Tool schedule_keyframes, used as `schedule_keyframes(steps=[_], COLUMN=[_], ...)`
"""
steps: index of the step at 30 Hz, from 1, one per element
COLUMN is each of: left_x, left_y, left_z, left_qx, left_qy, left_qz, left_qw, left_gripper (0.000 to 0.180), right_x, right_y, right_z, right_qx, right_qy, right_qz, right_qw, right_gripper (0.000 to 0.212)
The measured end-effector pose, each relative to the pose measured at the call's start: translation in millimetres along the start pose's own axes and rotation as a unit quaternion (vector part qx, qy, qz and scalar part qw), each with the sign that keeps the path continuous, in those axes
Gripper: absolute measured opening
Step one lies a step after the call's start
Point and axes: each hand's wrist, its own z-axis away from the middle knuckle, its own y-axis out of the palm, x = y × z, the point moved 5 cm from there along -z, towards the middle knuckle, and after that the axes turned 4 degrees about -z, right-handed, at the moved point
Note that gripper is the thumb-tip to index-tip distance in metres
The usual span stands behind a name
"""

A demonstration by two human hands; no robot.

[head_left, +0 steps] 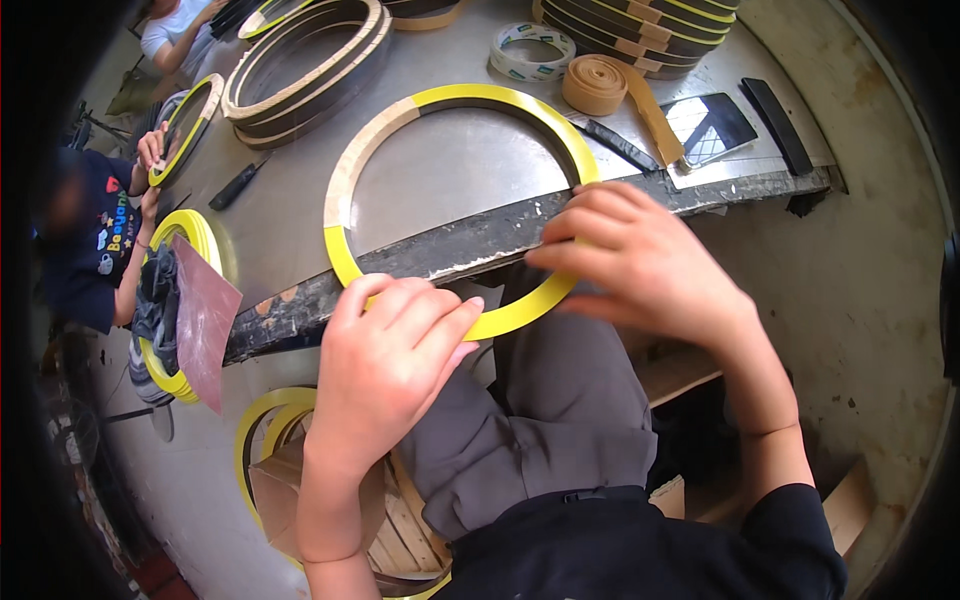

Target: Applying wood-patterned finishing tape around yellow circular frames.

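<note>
One black-handled tool (235, 187) lies toward the tabletop's (285, 225) left end as a left hand (390, 345) pinches one yellow-and-tan ring (515, 316) overhanging the near edge. Beyond sit one white tape roll (531, 70) and one tan coil (595, 84). The right hand (645, 255), fingers bent, meets the ring's right side; whether it pinches cannot be told. One black bar (776, 126) lies near the right edge.

Black short-sleeved top (650, 545) with loose, heavily creased dark-grey trousers (570, 440), both visible forearms (768, 395) bare
</note>
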Motion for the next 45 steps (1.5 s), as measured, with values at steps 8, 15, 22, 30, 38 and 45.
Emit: schedule_keyframes(steps=[8, 15, 22, 30, 38, 45], left_x=[37.2, -2.9, 1.9, -13.3, -59.9, -102.8], left_y=[-17.1, 4.5, -1.3, -11.7, 26.4, 28.9], left_z=[9.5, -2.3, 11.4, 4.6, 20.6, 5.3], left_qx=[0.013, -0.033, -0.05, -0.068, -0.018, 0.029], left_qy=[0.009, -0.028, -0.077, -0.128, -0.245, -0.267], left_qz=[-0.066, -0.042, 0.005, 0.053, 0.667, 0.859], left_qw=[0.998, 0.998, 0.996, 0.988, 0.703, 0.435], left_gripper=[0.037, 0.041, 0.029, 0.044, 0.043, 0.091], right_x=[5.0, 8.0, 19.2, -120.4, -67.1, 84.1], right_y=[24.7, 16.7, 24.5, -31.2, -59.8, -64.8], right_z=[-4.8, -7.5, -10.7, -22.8, -17.1, 52.4], right_qx=[-0.076, -0.099, -0.089, -0.269, -0.303, -0.153], right_qy=[-0.026, -0.02, -0.06, 0.253, 0.179, 0.108], right_qz=[-0.075, -0.025, -0.053, 0.238, 0.072, -0.226], right_qw=[0.994, 0.995, 0.993, 0.898, 0.933, 0.956], right_gripper=[0.03, 0.028, 0.02, 0.045, 0.044, 0.049])
